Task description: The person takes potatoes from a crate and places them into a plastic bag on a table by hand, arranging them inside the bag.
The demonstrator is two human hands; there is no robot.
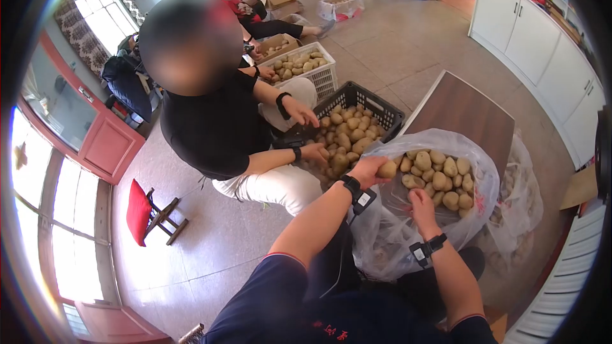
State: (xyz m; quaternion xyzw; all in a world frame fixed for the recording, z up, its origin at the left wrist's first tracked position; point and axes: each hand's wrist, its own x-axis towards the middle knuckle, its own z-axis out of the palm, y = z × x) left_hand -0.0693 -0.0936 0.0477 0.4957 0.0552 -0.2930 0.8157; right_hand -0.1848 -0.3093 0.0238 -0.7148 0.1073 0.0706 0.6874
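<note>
My left hand (368, 170) grips one potato (387, 169) at the near rim of a clear plastic bag (484, 178) full of potatoes (440, 175). My right hand (421, 207) reaches into the bag's front edge and touches the potatoes there; I cannot tell if it holds one. Both wrists wear black bands. Just left of the bag stands a black plastic crate (373, 103) heaped with potatoes. A person in a black shirt (210, 121) sits across from me with both hands (299, 111) over that crate.
A white crate of potatoes (319, 73) stands behind the black one, and a second person (255, 13) sits farther back by cardboard boxes. A brown table (465, 108) is beyond the bag, white cabinets (529, 32) on the right, a red-cushioned stool (143, 213) at left.
</note>
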